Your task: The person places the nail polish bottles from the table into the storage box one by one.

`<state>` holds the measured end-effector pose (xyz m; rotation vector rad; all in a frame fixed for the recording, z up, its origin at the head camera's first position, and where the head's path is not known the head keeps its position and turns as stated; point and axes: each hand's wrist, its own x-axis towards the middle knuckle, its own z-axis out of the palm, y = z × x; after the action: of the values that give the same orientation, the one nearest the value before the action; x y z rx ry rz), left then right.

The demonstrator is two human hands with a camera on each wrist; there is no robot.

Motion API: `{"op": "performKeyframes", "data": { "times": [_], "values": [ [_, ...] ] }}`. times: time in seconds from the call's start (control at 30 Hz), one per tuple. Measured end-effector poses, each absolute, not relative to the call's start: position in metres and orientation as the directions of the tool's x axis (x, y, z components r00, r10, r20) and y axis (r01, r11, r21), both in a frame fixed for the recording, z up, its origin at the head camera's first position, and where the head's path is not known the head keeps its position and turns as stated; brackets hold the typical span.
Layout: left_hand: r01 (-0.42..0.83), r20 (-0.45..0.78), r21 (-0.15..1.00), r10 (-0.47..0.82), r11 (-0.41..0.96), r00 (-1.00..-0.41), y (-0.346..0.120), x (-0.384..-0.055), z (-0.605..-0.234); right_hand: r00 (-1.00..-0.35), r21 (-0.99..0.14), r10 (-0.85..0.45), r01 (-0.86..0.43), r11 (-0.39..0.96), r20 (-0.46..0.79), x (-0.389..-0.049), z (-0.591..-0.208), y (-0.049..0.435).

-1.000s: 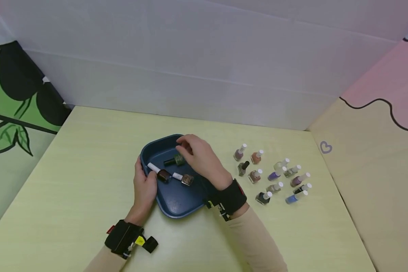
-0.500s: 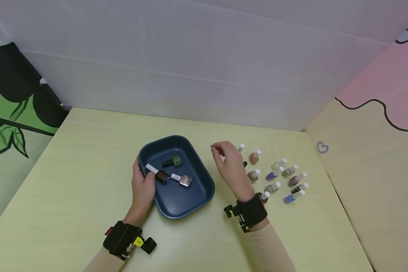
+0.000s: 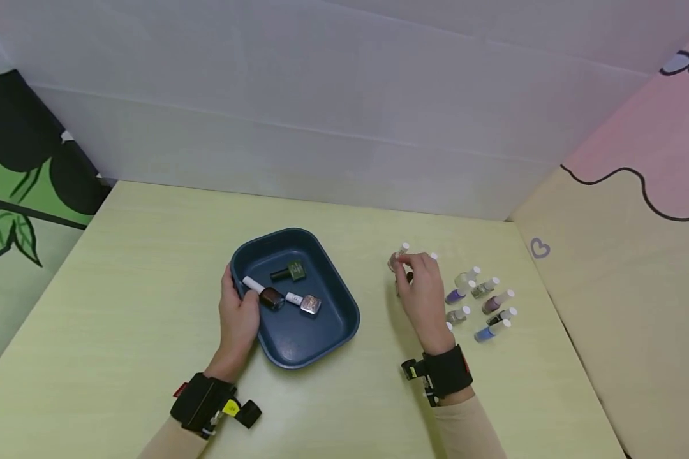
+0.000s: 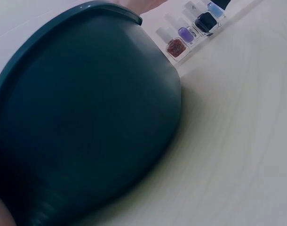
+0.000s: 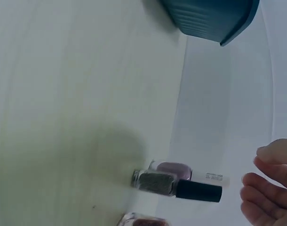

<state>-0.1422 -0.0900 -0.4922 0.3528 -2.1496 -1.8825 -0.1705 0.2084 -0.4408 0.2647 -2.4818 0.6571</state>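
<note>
Black-capped bottle (image 5: 175, 186) | right hand (image 3: 422, 296) near its cap, fingers loosely curved, seemingly holding nothing | left hand (image 3: 239, 322) grips tray (image 3: 304, 341)

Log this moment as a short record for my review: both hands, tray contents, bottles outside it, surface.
Left hand: grips side of dark blue rectangular tray with rounded corners
Right hand: beside mauve glass bottle with pale cap and dark glass bottle with black cap; no bottle between its fingers
In tray: green glass bottle with black cap; dark brown glass bottle with white cap; glittery glass bottle with white cap
Outside tray: group to its right, including blue glass bottle with white cap; some hidden by right hand
Surface: pale yellow table
</note>
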Motion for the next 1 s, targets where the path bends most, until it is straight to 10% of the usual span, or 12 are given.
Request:
{"op": "performKeyframes", "data": {
  "times": [1.0],
  "values": [
    [-0.011,0.037,0.991,-0.346,0.137,-0.937,-0.090,-0.142,-0.493,-0.912,-0.417,-0.009,-0.197,0.888,0.411,-0.168,-0.460,0.222]
  ]
}}
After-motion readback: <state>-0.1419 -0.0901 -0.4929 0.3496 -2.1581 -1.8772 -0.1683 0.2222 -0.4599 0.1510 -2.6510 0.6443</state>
